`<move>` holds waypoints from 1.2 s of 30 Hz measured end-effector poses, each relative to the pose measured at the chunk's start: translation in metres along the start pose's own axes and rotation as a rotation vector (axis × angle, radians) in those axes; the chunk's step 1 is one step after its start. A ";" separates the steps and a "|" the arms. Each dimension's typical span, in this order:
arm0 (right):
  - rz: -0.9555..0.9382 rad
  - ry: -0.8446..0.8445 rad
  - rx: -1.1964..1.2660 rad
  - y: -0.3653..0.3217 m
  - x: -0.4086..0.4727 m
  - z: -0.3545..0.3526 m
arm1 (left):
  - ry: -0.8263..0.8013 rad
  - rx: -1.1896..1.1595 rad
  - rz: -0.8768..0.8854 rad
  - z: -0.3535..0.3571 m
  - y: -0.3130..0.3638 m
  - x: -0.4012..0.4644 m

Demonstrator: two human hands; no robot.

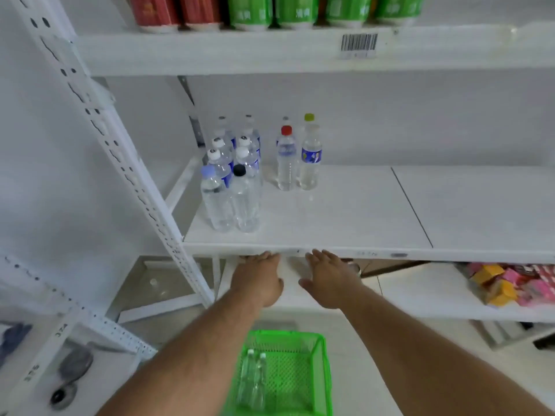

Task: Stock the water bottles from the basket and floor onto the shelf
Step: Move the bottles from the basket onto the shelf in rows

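**Both hands empty at the shelf lip, bottles grouped far left**

While I look down through the head camera, my left hand and right hand reach side by side toward the front edge of the middle shelf, fingers straight and loosely spread, holding nothing. The fingertips sit right at the underside of the shelf lip; I cannot tell whether they touch it.

On that shelf, the water bottles stand upright in two groups near the left upright post. The larger cluster runs in two rows from the back wall toward the front, ending with a blue-capped bottle and a black-capped bottle just beside each other, set back from the front edge. Near them to the right stand a red-capped bottle and a green-capped bottle, with another bottle partly hidden behind.

Right of these, I see bare shelf surface across to a seam and beyond.

Below, between my forearms, the green basket sits on the floor with two bottles lying along its left side. Green and red containers line the upper shelf; coloured boxes lie on the lower shelf at right.
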State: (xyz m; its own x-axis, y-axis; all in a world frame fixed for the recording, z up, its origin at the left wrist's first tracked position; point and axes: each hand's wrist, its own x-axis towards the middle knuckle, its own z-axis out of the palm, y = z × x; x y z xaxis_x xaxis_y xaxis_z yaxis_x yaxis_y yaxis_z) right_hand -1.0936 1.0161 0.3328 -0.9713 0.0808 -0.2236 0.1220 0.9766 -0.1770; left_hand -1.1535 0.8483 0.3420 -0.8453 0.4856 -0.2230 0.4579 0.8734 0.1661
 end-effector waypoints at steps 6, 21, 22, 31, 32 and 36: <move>0.049 -0.159 0.127 0.010 -0.062 0.073 | -0.168 0.050 -0.072 0.059 0.001 -0.059; 0.238 -0.414 0.173 -0.061 -0.072 0.184 | -0.448 -0.061 -0.137 0.160 -0.113 -0.095; 0.260 -0.434 0.189 -0.074 -0.065 0.193 | -0.478 -0.084 -0.153 0.168 -0.129 -0.093; 0.411 -0.530 0.386 -0.131 0.016 0.299 | -0.572 -0.314 -0.246 0.274 -0.229 -0.043; 0.419 -0.526 0.402 -0.128 0.028 0.316 | -0.569 -0.333 -0.253 0.293 -0.232 -0.035; 0.420 -0.512 0.426 -0.102 0.087 0.412 | -0.585 -0.387 -0.297 0.388 -0.237 0.003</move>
State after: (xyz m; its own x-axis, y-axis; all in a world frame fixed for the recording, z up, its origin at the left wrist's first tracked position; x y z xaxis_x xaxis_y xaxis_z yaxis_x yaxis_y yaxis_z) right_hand -1.1064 0.8416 -0.0639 -0.6240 0.2232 -0.7489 0.6264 0.7158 -0.3086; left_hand -1.1574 0.6576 -0.0709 -0.5844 0.2674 -0.7661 0.0134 0.9472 0.3204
